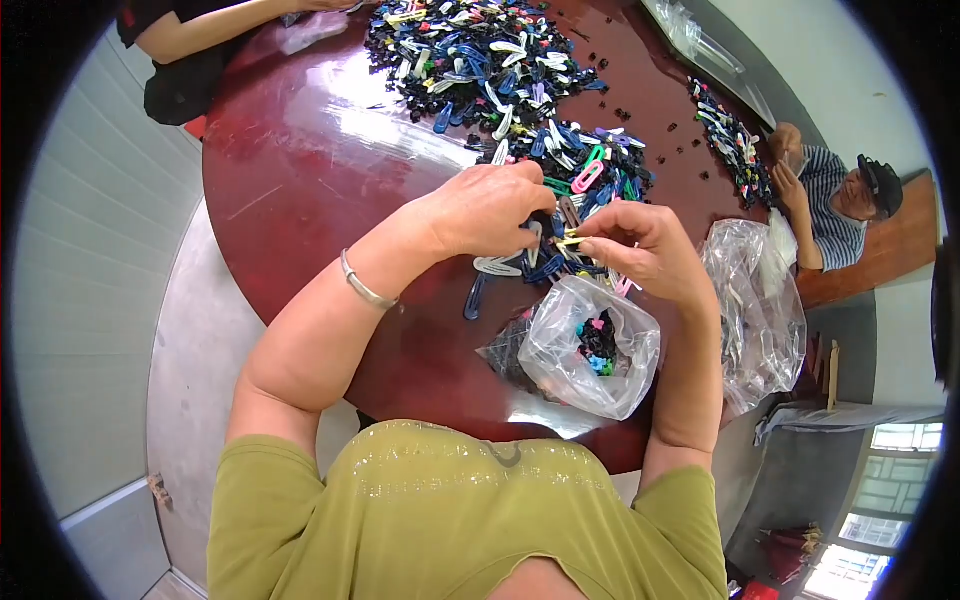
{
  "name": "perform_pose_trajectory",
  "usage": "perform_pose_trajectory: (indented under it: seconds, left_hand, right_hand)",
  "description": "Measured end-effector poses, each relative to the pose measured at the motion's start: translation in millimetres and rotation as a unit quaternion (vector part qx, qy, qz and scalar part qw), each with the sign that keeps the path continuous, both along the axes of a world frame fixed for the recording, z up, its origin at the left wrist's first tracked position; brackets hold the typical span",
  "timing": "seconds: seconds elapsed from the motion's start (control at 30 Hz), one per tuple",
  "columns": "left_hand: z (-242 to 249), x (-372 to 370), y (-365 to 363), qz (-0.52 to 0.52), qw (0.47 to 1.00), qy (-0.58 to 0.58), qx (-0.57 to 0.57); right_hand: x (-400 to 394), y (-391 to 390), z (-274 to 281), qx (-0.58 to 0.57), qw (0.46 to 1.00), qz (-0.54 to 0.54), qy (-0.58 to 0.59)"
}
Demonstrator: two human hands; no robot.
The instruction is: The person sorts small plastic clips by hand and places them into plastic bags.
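My left hand (pixel 492 208) reaches into the near end of a pile of hair clips (pixel 475 65), fingers bent down; what they hold, if anything, is hidden. To its right, my right hand (pixel 645 250) pinches a small yellow clip (pixel 570 240) between thumb and finger. Blue, white and black clips lie under both hands, with a pink clip (pixel 588 177) and a green one just beyond. Below my right hand an open clear plastic bag (pixel 590 347) holds small black, blue and pink pieces.
The round red table (pixel 290 215) carries the large pile. At the right, a person in a striped shirt (pixel 845 235) has hands at a smaller pile (pixel 730 140). Another person's arm (pixel 215 35) reaches in at upper left. A large clear bag (pixel 755 310) lies right of my right arm.
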State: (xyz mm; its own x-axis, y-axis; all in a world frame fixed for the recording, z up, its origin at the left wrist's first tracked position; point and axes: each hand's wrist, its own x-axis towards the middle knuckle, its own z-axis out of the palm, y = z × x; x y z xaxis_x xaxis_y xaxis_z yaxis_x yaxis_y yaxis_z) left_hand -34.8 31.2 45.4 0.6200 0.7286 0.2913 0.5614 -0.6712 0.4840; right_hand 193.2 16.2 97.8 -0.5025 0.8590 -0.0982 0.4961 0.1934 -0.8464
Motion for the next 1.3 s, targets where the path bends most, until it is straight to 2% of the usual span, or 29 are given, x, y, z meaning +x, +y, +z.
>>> perform_pose_trajectory:
  seconds: [0.1,0.2,0.3,0.43,0.6,0.7,0.8,1.0,1.1,1.2,1.23,1.3]
  left_hand:
    - [5,-5,3,0.027,0.999,0.019,-0.029]
    - [-5,-11,12,0.034,0.999,-0.004,0.007]
    - [-6,-10,14,0.061,0.998,0.005,-0.003]
    - [-6,-7,13,0.077,0.997,0.017,0.0]
    - [3,-5,3,0.04,0.999,0.03,0.007]
    - [2,-4,2,0.022,0.999,0.022,0.019]
    - [1,-4,3,0.03,0.999,0.026,0.016]
    - [-3,-6,10,0.063,0.997,0.037,0.026]
    - [-5,-7,11,0.068,0.996,0.029,0.041]
    - [-5,-10,12,0.063,0.997,0.033,0.043]
    - [-4,-11,12,0.059,0.997,0.038,0.041]
    - [4,-13,9,0.056,0.997,0.044,0.035]
  right_hand:
    - [-4,3,-11,0.041,0.997,-0.003,-0.061]
    - [-2,10,-24,0.087,0.993,0.004,-0.077]
    - [-2,13,-32,0.171,0.983,0.017,-0.065]
    - [-6,12,-31,0.197,0.977,0.03,-0.079]
    - [-14,11,-36,0.208,0.967,0.046,-0.137]
    - [-17,11,-34,0.272,0.943,0.078,-0.173]
    - [-13,13,-38,0.244,0.96,0.056,-0.126]
    - [-7,5,-19,0.113,0.993,0.002,-0.033]
    - [3,-4,4,0.058,0.998,0.034,0.021]
    - [13,-9,22,0.1,0.977,0.157,0.103]
    - [13,-17,33,0.032,0.98,0.156,0.117]
    - [15,-16,33,0.015,0.979,0.168,0.115]
